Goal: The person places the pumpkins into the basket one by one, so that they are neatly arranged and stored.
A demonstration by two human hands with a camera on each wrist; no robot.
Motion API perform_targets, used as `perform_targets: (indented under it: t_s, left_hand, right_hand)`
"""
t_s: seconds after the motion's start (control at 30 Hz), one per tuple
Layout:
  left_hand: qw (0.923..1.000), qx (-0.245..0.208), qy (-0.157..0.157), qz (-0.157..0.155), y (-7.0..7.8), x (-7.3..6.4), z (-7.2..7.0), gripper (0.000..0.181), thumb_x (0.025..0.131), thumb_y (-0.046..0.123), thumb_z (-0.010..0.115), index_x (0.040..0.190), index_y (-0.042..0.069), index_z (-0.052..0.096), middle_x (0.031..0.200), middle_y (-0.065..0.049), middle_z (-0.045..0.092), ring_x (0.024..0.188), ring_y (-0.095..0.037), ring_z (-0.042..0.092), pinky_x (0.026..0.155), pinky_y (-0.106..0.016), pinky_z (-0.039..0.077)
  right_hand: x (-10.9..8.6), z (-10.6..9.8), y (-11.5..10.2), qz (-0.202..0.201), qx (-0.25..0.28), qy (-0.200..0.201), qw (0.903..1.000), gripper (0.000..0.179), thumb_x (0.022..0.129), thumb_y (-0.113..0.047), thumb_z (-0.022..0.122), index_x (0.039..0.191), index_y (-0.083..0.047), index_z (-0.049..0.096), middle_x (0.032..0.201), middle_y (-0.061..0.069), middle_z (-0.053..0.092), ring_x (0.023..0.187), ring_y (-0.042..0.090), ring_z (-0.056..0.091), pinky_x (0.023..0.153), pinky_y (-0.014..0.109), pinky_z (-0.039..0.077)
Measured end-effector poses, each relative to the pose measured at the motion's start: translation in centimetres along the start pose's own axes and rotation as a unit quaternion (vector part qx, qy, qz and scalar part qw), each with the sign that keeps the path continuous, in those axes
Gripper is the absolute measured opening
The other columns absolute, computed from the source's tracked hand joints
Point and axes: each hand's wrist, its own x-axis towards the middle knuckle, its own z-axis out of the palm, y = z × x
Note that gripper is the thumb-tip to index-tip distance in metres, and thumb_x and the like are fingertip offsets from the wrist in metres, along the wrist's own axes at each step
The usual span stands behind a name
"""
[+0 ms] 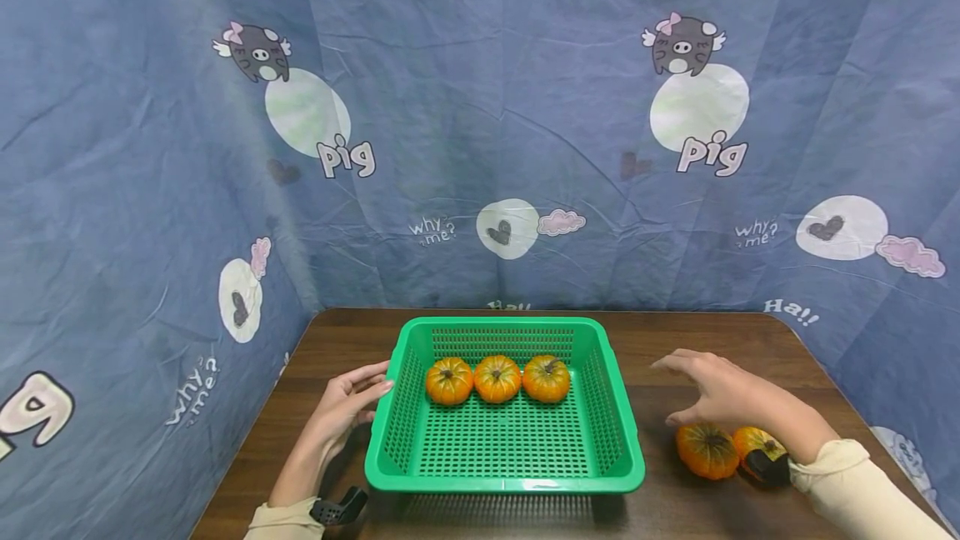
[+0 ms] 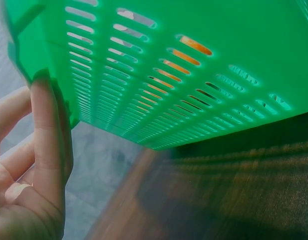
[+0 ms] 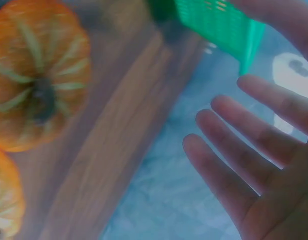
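Note:
A green plastic basket with slotted walls stands on the table. Three small orange pumpkins sit in a row in its back half. My left hand is at the basket's left side; in the left wrist view its nearly straight fingers touch the outer wall by the rim. To the basket's right, my right hand hovers with fingers spread and nothing in it. Just below that hand lie two more pumpkins, a darker orange pumpkin and a yellowish pumpkin, the latter partly covered by the wrist camera.
The dark wooden table ends at a blue printed cloth hanging behind it and along both sides. Black wrist cameras are strapped at the cream sleeves.

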Motion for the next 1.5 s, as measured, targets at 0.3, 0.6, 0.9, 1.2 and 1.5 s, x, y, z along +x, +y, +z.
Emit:
perform_targets:
  t_s: [0.3,0.6,0.9,1.2,1.5]
  left_hand:
    - [1.0,0.005,0.004,-0.001,-0.1,0.0,0.0,0.058,0.1,0.017,0.07,0.151,-0.002,0.049,0.106,0.006,0.072,0.087,-0.007,0.071,0.07,-0.025,0.063]
    - [1.0,0.002,0.006,-0.003,-0.1,0.0,0.1,0.057,0.1,0.016,0.07,0.15,-0.002,0.05,0.104,0.007,0.071,0.086,-0.006,0.071,0.071,-0.026,0.064]
    - [1.0,0.0,0.005,-0.002,-0.1,-0.1,0.0,0.057,0.1,0.015,0.07,0.15,-0.002,0.05,0.104,0.007,0.071,0.087,-0.007,0.071,0.071,-0.026,0.064]
    - [1.0,0.004,0.005,-0.003,-0.1,-0.1,0.0,0.058,0.1,0.016,0.07,0.15,-0.003,0.049,0.104,0.007,0.072,0.088,-0.007,0.072,0.074,-0.029,0.065]
    - [1.0,0.002,0.001,0.002,-0.1,0.0,0.1,0.057,0.1,0.016,0.07,0.15,-0.002,0.05,0.105,0.007,0.072,0.088,-0.007,0.072,0.073,-0.029,0.065]
  right_hand:
    - [-2.5,1.2,1.0,0.019,0.029,-0.021,0.9992,0.068,0.077,-0.044,0.09,0.131,-0.009,0.067,0.129,0.013,0.067,0.11,0.036,0.068,0.084,0.046,0.059]
    - [-4.6,3.1,2.6,0.02,0.038,-0.017,0.9989,0.078,0.074,-0.047,0.092,0.131,-0.001,0.065,0.124,0.014,0.069,0.104,0.036,0.069,0.078,0.037,0.059]
    - [-5.9,4.5,3.5,-0.004,0.0,0.026,0.9996,0.078,0.064,-0.045,0.096,0.124,-0.004,0.069,0.117,0.005,0.071,0.102,0.018,0.067,0.08,0.031,0.057]
    - [-6.2,5.0,3.6,0.003,0.007,0.017,0.9998,0.077,0.061,-0.04,0.098,0.124,-0.007,0.069,0.116,0.003,0.07,0.101,0.014,0.065,0.079,0.028,0.056]
    - [-6.4,5.2,4.0,0.016,0.017,0.008,0.9997,0.077,0.063,-0.035,0.098,0.125,-0.003,0.067,0.118,0.007,0.072,0.102,0.017,0.067,0.079,0.029,0.056]
